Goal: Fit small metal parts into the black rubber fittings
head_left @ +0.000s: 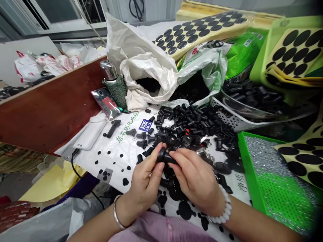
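"Where's the black part point(165, 156)?"
"In front of the heap point(190, 119); the left hand point(145, 176) pinches its wide end; the right hand point(198, 179) grips its narrow end."
"And the tray point(249, 168)?"
"Right of the heap; the flask point(109, 70), behind left."

The single view is taken from the wearer's head, facing forward and down over the white work surface point(130, 149), so near that the left hand point(144, 179) and the right hand point(198, 179) appear large, while the window point(59, 10) stands farther at upper left.
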Demonstrator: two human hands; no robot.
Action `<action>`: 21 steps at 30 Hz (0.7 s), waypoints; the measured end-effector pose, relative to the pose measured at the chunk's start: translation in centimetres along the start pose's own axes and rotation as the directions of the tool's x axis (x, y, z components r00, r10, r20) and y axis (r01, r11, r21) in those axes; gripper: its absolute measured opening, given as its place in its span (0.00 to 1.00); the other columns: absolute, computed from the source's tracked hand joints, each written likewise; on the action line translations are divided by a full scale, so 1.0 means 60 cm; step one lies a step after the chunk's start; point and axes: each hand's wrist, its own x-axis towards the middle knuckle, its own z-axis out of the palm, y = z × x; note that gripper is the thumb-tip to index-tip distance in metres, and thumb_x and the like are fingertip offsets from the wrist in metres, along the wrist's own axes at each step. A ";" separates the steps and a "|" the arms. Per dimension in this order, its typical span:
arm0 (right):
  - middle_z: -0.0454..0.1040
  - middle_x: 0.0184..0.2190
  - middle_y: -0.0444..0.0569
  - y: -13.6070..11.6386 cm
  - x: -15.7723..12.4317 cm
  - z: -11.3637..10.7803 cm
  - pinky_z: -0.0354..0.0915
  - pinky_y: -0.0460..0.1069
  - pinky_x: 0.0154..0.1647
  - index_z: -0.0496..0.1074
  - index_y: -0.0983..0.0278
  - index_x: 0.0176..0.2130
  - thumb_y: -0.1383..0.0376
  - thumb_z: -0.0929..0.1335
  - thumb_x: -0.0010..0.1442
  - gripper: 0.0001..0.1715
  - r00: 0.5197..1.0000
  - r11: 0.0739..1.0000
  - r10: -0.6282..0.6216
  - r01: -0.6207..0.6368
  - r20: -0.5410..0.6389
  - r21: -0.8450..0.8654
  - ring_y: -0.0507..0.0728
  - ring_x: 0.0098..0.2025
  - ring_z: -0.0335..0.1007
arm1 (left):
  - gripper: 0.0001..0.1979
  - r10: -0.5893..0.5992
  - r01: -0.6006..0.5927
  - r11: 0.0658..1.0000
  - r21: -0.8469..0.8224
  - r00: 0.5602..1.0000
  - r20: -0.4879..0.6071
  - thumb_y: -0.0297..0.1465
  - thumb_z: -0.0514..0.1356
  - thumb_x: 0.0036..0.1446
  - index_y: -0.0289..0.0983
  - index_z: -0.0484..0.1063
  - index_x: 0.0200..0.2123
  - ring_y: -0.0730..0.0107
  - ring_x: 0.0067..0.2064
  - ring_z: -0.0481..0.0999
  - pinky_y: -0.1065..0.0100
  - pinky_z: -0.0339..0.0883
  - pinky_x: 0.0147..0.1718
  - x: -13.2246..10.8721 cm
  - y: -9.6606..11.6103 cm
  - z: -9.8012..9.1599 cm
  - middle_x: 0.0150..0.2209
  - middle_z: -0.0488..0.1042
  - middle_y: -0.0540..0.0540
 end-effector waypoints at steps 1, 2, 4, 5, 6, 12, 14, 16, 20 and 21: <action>0.70 0.39 0.59 -0.001 0.003 0.004 0.68 0.51 0.40 0.66 0.75 0.45 0.73 0.63 0.60 0.13 1.000 1.000 -0.011 0.011 -0.001 -0.007 0.58 0.41 0.67 | 0.25 -0.066 0.064 0.996 -0.054 0.997 -0.028 0.23 0.50 0.60 0.42 0.54 0.60 0.69 0.55 0.67 0.69 0.61 0.55 -0.001 -0.002 0.001 0.56 0.65 0.46; 0.70 0.39 0.60 -0.002 0.006 0.007 0.68 0.51 0.40 0.66 0.76 0.46 0.73 0.63 0.60 0.14 1.000 1.000 -0.023 0.023 0.003 -0.014 0.59 0.41 0.67 | 0.24 -0.119 0.113 0.989 -0.095 0.991 -0.054 0.24 0.51 0.60 0.44 0.56 0.59 0.69 0.55 0.67 0.69 0.62 0.54 -0.001 -0.004 0.003 0.56 0.66 0.47; 0.70 0.39 0.60 -0.003 0.008 0.014 0.68 0.52 0.38 0.65 0.77 0.48 0.73 0.62 0.60 0.15 0.999 0.999 -0.037 0.038 0.031 -0.039 0.59 0.40 0.67 | 0.23 -0.167 0.152 0.979 -0.137 0.980 -0.106 0.25 0.51 0.61 0.46 0.59 0.58 0.70 0.54 0.68 0.70 0.63 0.53 -0.002 -0.009 0.006 0.55 0.67 0.49; 0.70 0.38 0.60 -0.004 0.008 0.016 0.68 0.51 0.37 0.65 0.78 0.48 0.73 0.62 0.60 0.16 0.998 0.998 -0.035 0.038 0.056 -0.053 0.59 0.39 0.67 | 0.22 -0.168 0.150 0.979 -0.138 0.977 -0.130 0.25 0.52 0.60 0.47 0.60 0.57 0.70 0.54 0.69 0.70 0.63 0.53 -0.002 -0.012 0.009 0.55 0.67 0.50; 0.70 0.36 0.59 -0.004 0.008 0.018 0.68 0.51 0.34 0.66 0.78 0.48 0.72 0.62 0.61 0.16 0.996 0.997 -0.029 0.035 0.079 -0.073 0.58 0.37 0.67 | 0.22 -0.161 0.142 0.981 -0.132 0.975 -0.150 0.25 0.52 0.60 0.47 0.60 0.57 0.70 0.54 0.69 0.71 0.63 0.53 -0.003 -0.014 0.012 0.55 0.67 0.50; 0.70 0.28 0.55 -0.009 0.005 0.027 0.62 0.50 0.26 0.68 0.79 0.44 0.72 0.60 0.62 0.15 0.990 0.976 -0.100 0.118 0.103 -0.185 0.56 0.29 0.65 | 0.20 -0.173 0.136 0.975 -0.177 0.962 -0.211 0.25 0.51 0.61 0.42 0.62 0.56 0.69 0.52 0.70 0.69 0.64 0.53 -0.008 -0.022 0.029 0.53 0.70 0.47; 0.70 0.27 0.55 -0.010 0.007 0.029 0.60 0.49 0.25 0.69 0.77 0.43 0.71 0.59 0.62 0.15 0.992 0.991 -0.050 0.064 0.114 -0.120 0.56 0.28 0.64 | 0.19 -0.182 0.138 0.970 -0.198 0.957 -0.224 0.25 0.50 0.61 0.40 0.63 0.55 0.68 0.52 0.70 0.67 0.64 0.53 -0.009 -0.025 0.031 0.52 0.70 0.46; 0.69 0.26 0.54 -0.009 0.010 0.032 0.59 0.48 0.24 0.70 0.75 0.41 0.68 0.59 0.63 0.15 0.989 0.998 0.048 -0.043 0.143 -0.035 0.54 0.26 0.64 | 0.19 -0.176 0.131 0.971 -0.198 0.956 -0.235 0.25 0.50 0.61 0.38 0.63 0.55 0.67 0.53 0.70 0.66 0.64 0.53 -0.009 -0.028 0.031 0.52 0.70 0.45; 0.70 0.27 0.52 -0.007 0.015 0.040 0.63 0.47 0.27 0.69 0.70 0.36 0.64 0.58 0.63 0.15 0.946 0.951 0.217 -0.260 0.241 0.165 0.53 0.27 0.66 | 0.19 -0.158 0.122 0.979 -0.163 0.958 -0.238 0.25 0.50 0.61 0.38 0.63 0.56 0.67 0.53 0.69 0.64 0.63 0.54 -0.012 -0.036 0.029 0.53 0.70 0.44; 0.70 0.28 0.51 -0.008 0.017 0.042 0.65 0.47 0.28 0.69 0.69 0.36 0.64 0.58 0.63 0.14 0.926 0.919 0.260 -0.324 0.273 0.224 0.53 0.28 0.67 | 0.19 -0.155 0.122 0.981 -0.148 0.959 -0.237 0.25 0.50 0.61 0.38 0.62 0.56 0.67 0.53 0.69 0.64 0.63 0.54 -0.013 -0.038 0.029 0.53 0.69 0.44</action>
